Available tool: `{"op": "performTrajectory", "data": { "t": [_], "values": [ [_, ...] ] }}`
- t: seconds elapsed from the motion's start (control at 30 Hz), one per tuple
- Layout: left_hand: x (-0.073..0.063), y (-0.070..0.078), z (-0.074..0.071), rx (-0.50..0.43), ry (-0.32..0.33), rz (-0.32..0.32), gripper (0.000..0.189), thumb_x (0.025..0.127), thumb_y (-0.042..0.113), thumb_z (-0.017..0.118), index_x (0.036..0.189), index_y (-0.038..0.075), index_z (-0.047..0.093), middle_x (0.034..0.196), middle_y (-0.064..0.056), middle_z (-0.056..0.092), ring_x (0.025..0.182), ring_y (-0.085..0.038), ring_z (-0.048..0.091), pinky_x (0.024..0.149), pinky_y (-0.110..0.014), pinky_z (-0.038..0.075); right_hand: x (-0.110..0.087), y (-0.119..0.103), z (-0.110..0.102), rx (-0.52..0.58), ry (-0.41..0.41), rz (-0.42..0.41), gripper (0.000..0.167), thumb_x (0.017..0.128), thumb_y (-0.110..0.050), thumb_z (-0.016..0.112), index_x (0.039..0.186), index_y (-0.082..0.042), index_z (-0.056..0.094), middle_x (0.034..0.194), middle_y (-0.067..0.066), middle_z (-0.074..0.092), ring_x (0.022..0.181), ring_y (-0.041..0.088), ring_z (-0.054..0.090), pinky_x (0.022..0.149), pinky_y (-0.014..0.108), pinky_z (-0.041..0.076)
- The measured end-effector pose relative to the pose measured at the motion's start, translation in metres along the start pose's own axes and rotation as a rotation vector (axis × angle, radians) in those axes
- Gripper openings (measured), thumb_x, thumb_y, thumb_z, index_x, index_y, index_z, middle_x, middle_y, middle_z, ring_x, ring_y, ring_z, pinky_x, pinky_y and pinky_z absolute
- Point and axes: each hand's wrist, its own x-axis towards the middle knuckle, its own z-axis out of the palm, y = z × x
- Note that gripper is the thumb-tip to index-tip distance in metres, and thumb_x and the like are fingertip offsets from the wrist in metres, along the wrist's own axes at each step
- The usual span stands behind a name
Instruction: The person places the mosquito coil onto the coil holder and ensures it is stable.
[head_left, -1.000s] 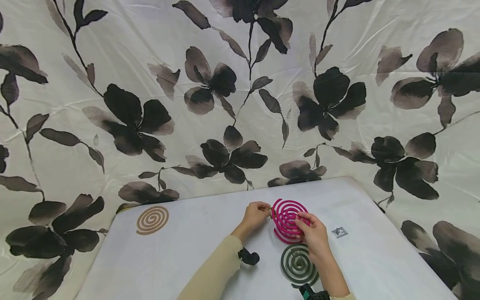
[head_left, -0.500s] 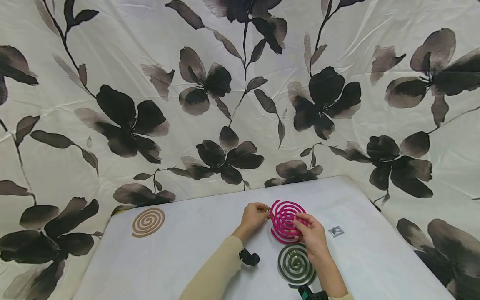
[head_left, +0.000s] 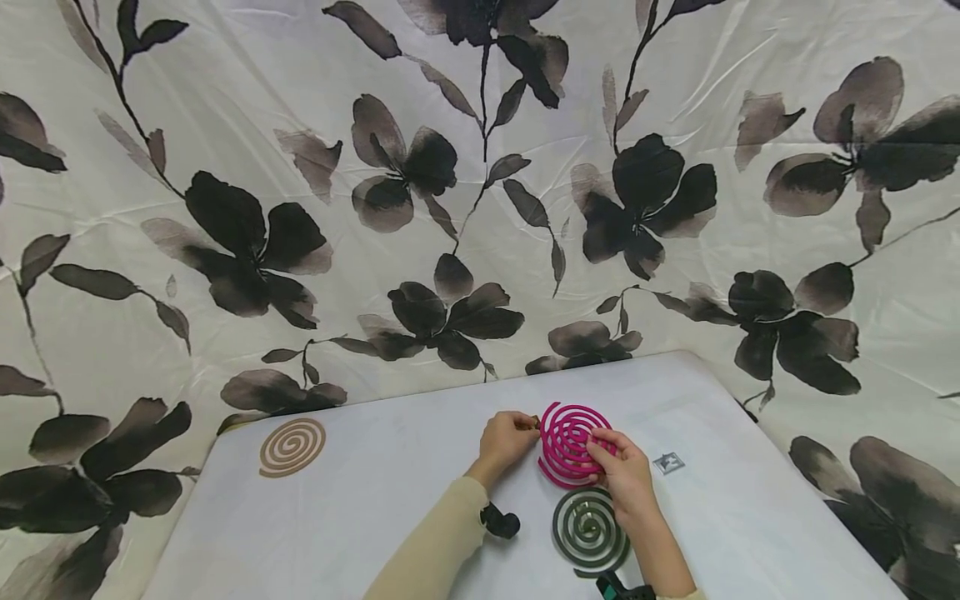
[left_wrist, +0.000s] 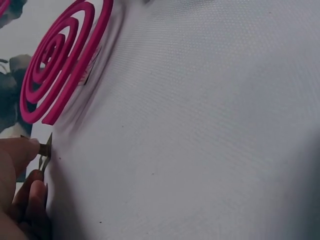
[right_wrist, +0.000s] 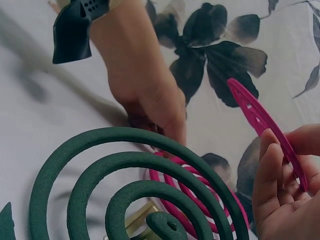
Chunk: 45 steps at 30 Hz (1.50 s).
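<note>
Right hand (head_left: 628,477): clamped on a pink coil (right_wrist: 274,125), beyond the green coil (right_wrist: 115,215)
Left hand (head_left: 506,440): pinching a small metal piece (left_wrist: 45,149), left of the green coil
Second pink coil (right_wrist: 154,176): beyond the green coil

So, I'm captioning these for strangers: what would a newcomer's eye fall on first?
Probably the vivid pink spiral in the right hand, above the white table. Next comes the bold flowered cloth filling the background, then the dark green spiral just below the pink in the head view.
</note>
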Motion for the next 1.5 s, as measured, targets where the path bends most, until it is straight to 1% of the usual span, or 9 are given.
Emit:
{"op": "performTrajectory", "data": {
  "t": [0.1, 0.23, 0.4, 0.5, 0.67, 0.87, 1.07, 1.33, 1.5],
  "values": [
    [0.000, -0.001, 0.001, 0.036, 0.026, 0.006, 0.009, 0.081, 0.028, 0.078, 0.084, 0.020, 0.076, 0.083, 0.009, 0.069, 0.082, -0.012, 0.063, 0.073, -0.035, 0.049, 0.000, -0.001, 0.001, 0.003, -0.003, 0.000, 0.029, 0.092, -0.006, 0.065, 0.120, 0.000, 0.058, 0.107, 0.013, 0.063, 0.067, 0.012, 0.056, 0.057, 0.025, 0.052],
    [-0.001, -0.001, 0.002, 0.055, 0.054, 0.011, 0.007, 0.082, 0.027, 0.077, 0.083, 0.020, 0.076, 0.084, 0.008, 0.070, 0.085, -0.014, 0.065, 0.074, -0.037, 0.050, 0.000, -0.001, 0.001, 0.001, -0.008, 0.003, 0.030, 0.092, -0.006, 0.065, 0.120, 0.000, 0.058, 0.108, 0.013, 0.063, 0.068, 0.012, 0.056, 0.059, 0.026, 0.053],
    [0.000, -0.002, 0.003, 0.049, 0.065, -0.007, 0.006, 0.082, 0.024, 0.076, 0.079, 0.019, 0.076, 0.080, 0.009, 0.069, 0.080, -0.011, 0.063, 0.071, -0.035, 0.050, 0.000, 0.000, 0.001, -0.008, -0.005, 0.010, 0.029, 0.093, -0.006, 0.064, 0.121, 0.000, 0.058, 0.108, 0.012, 0.063, 0.069, 0.012, 0.057, 0.060, 0.026, 0.053],
    [0.001, -0.003, 0.002, 0.043, 0.068, -0.002, 0.006, 0.082, 0.023, 0.076, 0.077, 0.018, 0.076, 0.078, 0.009, 0.068, 0.077, -0.010, 0.062, 0.069, -0.034, 0.050, 0.000, -0.001, 0.000, -0.009, -0.003, 0.019, 0.028, 0.093, -0.005, 0.062, 0.121, -0.001, 0.058, 0.107, 0.010, 0.064, 0.069, 0.013, 0.058, 0.059, 0.025, 0.052],
    [-0.003, -0.008, -0.007, 0.043, 0.075, 0.016, 0.006, 0.082, 0.020, 0.075, 0.079, 0.015, 0.076, 0.079, 0.006, 0.069, 0.076, -0.011, 0.062, 0.068, -0.034, 0.050, -0.002, -0.001, 0.004, 0.000, -0.021, 0.013, 0.029, 0.093, -0.006, 0.063, 0.122, -0.001, 0.058, 0.105, 0.008, 0.066, 0.069, 0.013, 0.059, 0.060, 0.025, 0.052],
    [-0.009, -0.015, -0.019, 0.035, 0.058, 0.003, 0.006, 0.083, 0.019, 0.074, 0.079, 0.015, 0.075, 0.080, 0.005, 0.069, 0.076, -0.012, 0.061, 0.070, -0.034, 0.050, -0.007, -0.001, 0.006, 0.023, -0.047, 0.009, 0.032, 0.093, -0.006, 0.064, 0.123, 0.002, 0.056, 0.104, 0.006, 0.066, 0.066, 0.012, 0.060, 0.059, 0.024, 0.052],
    [-0.014, -0.024, -0.026, 0.010, 0.055, 0.015, 0.006, 0.084, 0.018, 0.075, 0.080, 0.013, 0.075, 0.081, 0.003, 0.069, 0.078, -0.013, 0.061, 0.073, -0.036, 0.051, -0.011, 0.002, 0.009, 0.012, -0.063, 0.011, 0.032, 0.093, -0.008, 0.065, 0.122, 0.002, 0.056, 0.100, 0.007, 0.064, 0.067, 0.014, 0.061, 0.059, 0.024, 0.052],
    [-0.024, -0.037, -0.036, 0.000, 0.085, 0.042, 0.004, 0.082, 0.013, 0.075, 0.080, 0.010, 0.074, 0.078, 0.004, 0.069, 0.074, -0.011, 0.061, 0.070, -0.033, 0.052, -0.017, 0.004, 0.015, 0.006, -0.076, 0.014, 0.032, 0.092, -0.007, 0.065, 0.122, 0.002, 0.058, 0.102, 0.005, 0.064, 0.069, 0.012, 0.057, 0.058, 0.024, 0.052],
    [-0.031, -0.041, -0.046, -0.002, 0.101, 0.024, 0.004, 0.082, 0.013, 0.075, 0.081, 0.009, 0.075, 0.080, 0.002, 0.069, 0.075, -0.012, 0.061, 0.071, -0.033, 0.051, -0.021, 0.005, 0.020, 0.001, -0.080, 0.024, 0.028, 0.092, -0.006, 0.065, 0.119, 0.000, 0.060, 0.096, 0.005, 0.064, 0.065, 0.013, 0.057, 0.057, 0.024, 0.052]
  ]
}}
